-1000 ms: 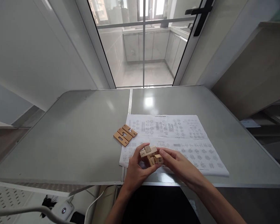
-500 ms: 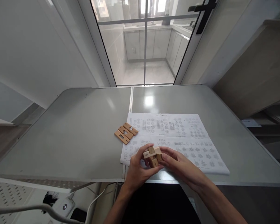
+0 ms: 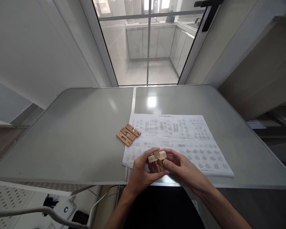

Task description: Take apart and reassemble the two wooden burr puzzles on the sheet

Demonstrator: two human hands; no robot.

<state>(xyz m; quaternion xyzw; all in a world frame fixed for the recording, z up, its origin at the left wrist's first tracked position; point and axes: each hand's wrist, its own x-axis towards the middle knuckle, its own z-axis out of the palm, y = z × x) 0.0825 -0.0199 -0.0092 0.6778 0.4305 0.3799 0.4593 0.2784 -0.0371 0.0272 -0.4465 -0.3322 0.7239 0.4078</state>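
Both my hands hold a small cluster of interlocked wooden puzzle pieces [image 3: 157, 158] just above the near edge of a printed instruction sheet [image 3: 181, 140]. My left hand [image 3: 140, 175] wraps it from the left and below, thumb on top. From the right, my right hand [image 3: 181, 168] pinches the cluster with its fingertips. Three flat notched wooden pieces [image 3: 128, 134] lie side by side on the table to the left of the sheet, apart from both hands.
The grey table [image 3: 73, 140] has a seam down its middle and a near edge right under my wrists. A glass door stands behind it. A wooden cabinet is at the right. A white cable and a power strip [image 3: 65, 210] lie on the floor at lower left.
The wooden cluster has been turned and pressed closer together between my hands. The numbered face that pointed towards me no longer shows. The loose pieces have not moved.
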